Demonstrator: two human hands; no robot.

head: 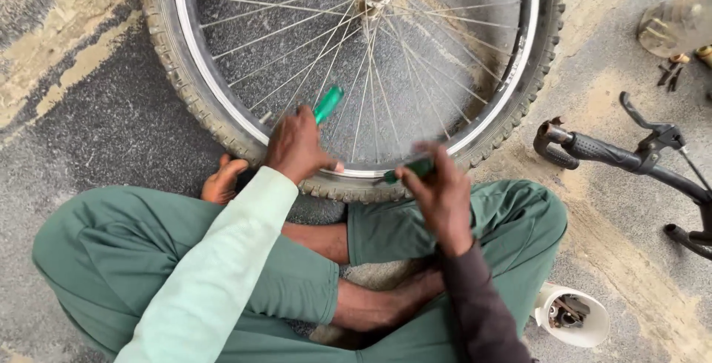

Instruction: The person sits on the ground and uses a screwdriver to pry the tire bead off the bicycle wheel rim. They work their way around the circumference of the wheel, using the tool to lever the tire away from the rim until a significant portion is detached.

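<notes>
Bike wheel on the ground, two green-handled tools dug in at the near rim

The bicycle wheel [356,74] lies flat on the gritty ground [89,126], taking up the far middle of the view, its knobby tyre [185,96] right against the person's crossed legs [185,259]. Off to the right edge sits a handlebar [601,152], and a small white cup [575,315] is by the right knee. The left hand [297,148] has its fingers wrapped tight around a green-handled tool [327,103] whose long axis runs up and away toward the hub. The right hand [437,192] is pinching a second green-handled tool [408,170] lying almost level, tip pointing left along the rim. Both hands sit on the same near stretch of tyre, the left slightly farther in.
</notes>
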